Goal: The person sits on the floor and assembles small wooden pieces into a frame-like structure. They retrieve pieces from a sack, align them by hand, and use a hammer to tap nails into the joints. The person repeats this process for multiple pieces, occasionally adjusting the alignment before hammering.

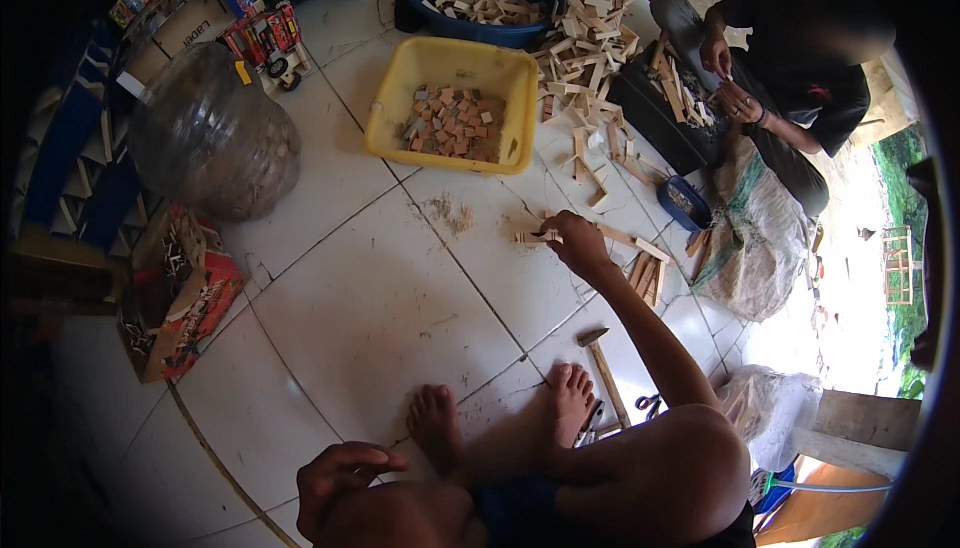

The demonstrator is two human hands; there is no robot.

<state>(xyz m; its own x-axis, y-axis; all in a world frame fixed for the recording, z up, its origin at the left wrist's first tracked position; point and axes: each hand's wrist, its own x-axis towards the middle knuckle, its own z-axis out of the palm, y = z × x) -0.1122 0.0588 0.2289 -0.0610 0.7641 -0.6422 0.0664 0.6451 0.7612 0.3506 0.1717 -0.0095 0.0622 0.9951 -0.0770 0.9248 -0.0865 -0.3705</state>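
- While a white tiled floor [330, 318] is stretching beneath, a yellow rectangular plastic tub [470, 60] is standing on it, ahead of both hands.
- A wooden-handled hammer with a dark metal head [608, 383] is lying beside the right foot [568, 403].
- Right hand [578, 246] is reaching out over the tiles, thumb and fingers pinching.
- Left hand [345, 478] is curling near the left knee; cannot tell whether it is gripping anything.
- Short pale wooden piece [528, 238] is poking leftward from the right fingertips.
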